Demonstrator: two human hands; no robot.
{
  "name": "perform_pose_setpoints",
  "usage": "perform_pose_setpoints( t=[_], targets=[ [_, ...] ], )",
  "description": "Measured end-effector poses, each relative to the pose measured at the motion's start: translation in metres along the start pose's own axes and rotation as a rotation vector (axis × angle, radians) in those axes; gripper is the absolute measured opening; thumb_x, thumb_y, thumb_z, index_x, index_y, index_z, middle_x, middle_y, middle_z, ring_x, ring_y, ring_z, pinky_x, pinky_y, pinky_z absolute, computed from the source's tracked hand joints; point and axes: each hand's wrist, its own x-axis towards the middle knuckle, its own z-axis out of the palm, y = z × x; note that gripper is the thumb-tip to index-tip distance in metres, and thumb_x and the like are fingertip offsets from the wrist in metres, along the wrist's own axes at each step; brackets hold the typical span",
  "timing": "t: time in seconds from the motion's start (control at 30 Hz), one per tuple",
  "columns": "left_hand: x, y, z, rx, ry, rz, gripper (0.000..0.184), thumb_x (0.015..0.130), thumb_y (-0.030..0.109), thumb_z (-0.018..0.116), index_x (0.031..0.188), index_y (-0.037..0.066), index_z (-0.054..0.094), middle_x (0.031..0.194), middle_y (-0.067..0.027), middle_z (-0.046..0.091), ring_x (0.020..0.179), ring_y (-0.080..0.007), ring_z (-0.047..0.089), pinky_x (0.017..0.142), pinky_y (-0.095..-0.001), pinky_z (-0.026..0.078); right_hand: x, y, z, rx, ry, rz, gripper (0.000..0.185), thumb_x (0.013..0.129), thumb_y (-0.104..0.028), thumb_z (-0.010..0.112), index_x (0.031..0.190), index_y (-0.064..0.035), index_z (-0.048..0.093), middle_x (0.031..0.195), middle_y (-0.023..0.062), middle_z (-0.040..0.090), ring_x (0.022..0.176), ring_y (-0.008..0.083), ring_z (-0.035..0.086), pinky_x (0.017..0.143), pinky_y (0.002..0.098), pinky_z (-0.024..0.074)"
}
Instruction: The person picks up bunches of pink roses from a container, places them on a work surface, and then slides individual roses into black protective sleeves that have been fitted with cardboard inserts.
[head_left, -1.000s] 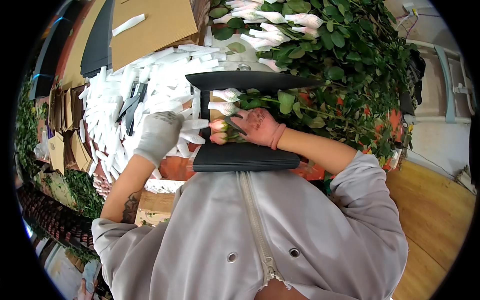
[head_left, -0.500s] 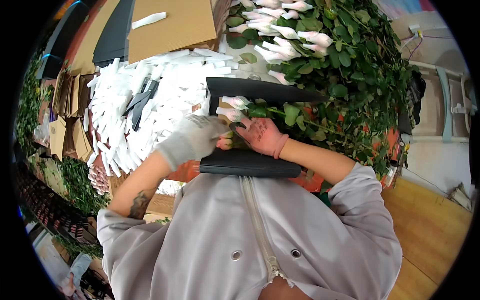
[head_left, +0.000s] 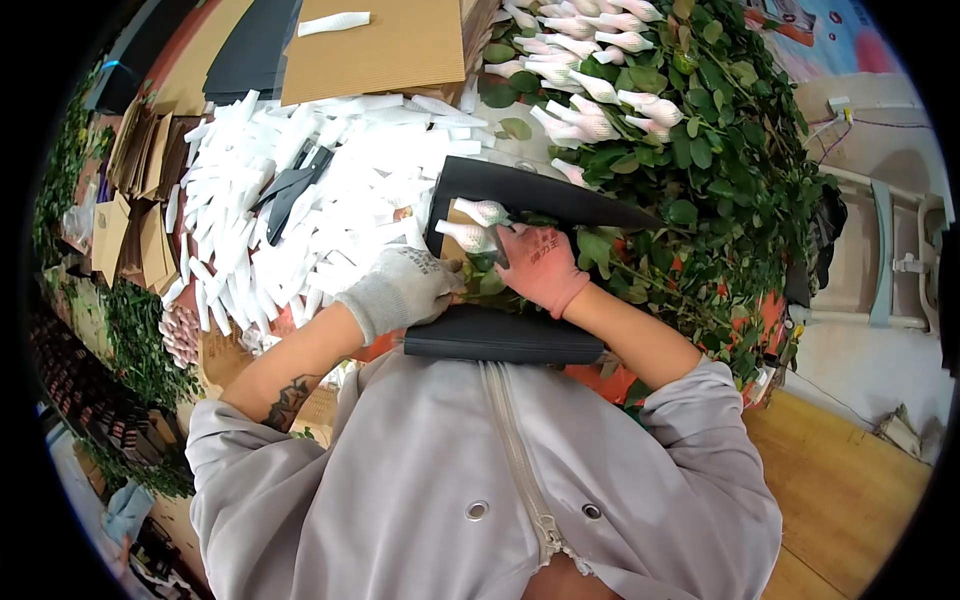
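My left hand (head_left: 412, 287), in a grey-white glove, is closed round a rose head, of which only a bit of pink shows at the fingertips. Close by on the right, my right hand (head_left: 540, 265) wears a pink glove, its fingers bent over leafy stems; what they grip is hidden. Two netted rose heads (head_left: 467, 236) lie just above and between the hands on brown card. A black sheet (head_left: 540, 190) stands raised behind them, and a black folded edge (head_left: 500, 336) lies between the hands and my body.
White foam sleeves (head_left: 350, 150) are heaped at the left, with black scissors (head_left: 290, 190) on top. Brown cardboard sheets (head_left: 380, 50) lie behind. Netted roses (head_left: 590, 85) and dense leafy stems (head_left: 720, 150) fill the back right. A metal frame (head_left: 882, 240) stands at the far right.
My left hand has moved right, from beside the rose heads with a white sleeve in it to closed over them. My right hand stays near the stems. The whole view has shifted slightly.
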Motion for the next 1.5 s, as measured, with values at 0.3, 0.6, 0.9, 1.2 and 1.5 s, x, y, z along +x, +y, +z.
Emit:
perform_pose_setpoints(
  t=[0.3,0.6,0.9,1.2,1.5],
  targets=[
    [0.001,-0.01,0.004,-0.015,0.163,0.138,0.019,0.083,0.028,0.053,0.094,0.018,0.065,0.097,-0.0035,0.062,0.085,-0.0223,0.063,0.071,-0.0366,0.049,-0.006,-0.008,0.018,-0.112,-0.031,-0.076,0.028,0.078,-0.013,0.046,0.102,-0.0025,0.053,0.092,0.0135,0.057,0.071,0.0229,0.062,0.056,0.0335,0.0468],
    [0.031,-0.041,0.02,0.123,0.394,-0.022,0.016,0.081,0.017,0.053,0.095,0.014,0.06,0.091,-0.0077,0.059,0.081,-0.0273,0.061,0.066,-0.0396,0.048,-0.01,0.001,0.039,-0.028,0.13,-0.122,0.033,0.081,-0.015,0.045,0.109,-0.0014,0.053,0.092,0.0135,0.057,0.073,0.0234,0.061,0.056,0.0338,0.0467],
    [0.013,-0.063,0.013,0.103,0.493,-0.049,0.012,0.08,0.013,0.052,0.087,0.011,0.062,0.082,-0.0097,0.06,0.073,-0.0294,0.06,0.064,-0.0392,0.048,-0.005,-0.002,0.025,0.074,0.009,-0.029,0.025,0.083,-0.013,0.043,0.102,-0.0018,0.055,0.092,0.0166,0.059,0.074,0.0255,0.063,0.06,0.0349,0.0495],
    [-0.005,-0.012,-0.028,0.035,0.472,0.179,0.03,0.082,0.012,0.051,0.112,0.009,0.058,0.113,-0.0113,0.06,0.087,-0.0276,0.062,0.076,-0.0383,0.05,-0.008,-0.002,0.03,0.076,0.098,-0.098,0.024,0.084,-0.013,0.044,0.102,-0.0023,0.056,0.095,0.0163,0.058,0.075,0.028,0.063,0.062,0.0379,0.0507],
    [0.009,-0.003,0.012,-0.014,0.261,0.009,0.042,0.084,0.025,0.048,0.125,0.013,0.051,0.125,-0.0083,0.054,0.092,-0.0245,0.062,0.074,-0.0383,0.049,-0.005,0.004,-0.01,-0.063,-0.015,0.061,0.04,0.076,-0.022,0.056,0.112,-0.0049,0.051,0.103,0.0159,0.058,0.075,0.0274,0.063,0.063,0.0381,0.0511]
  ],
)
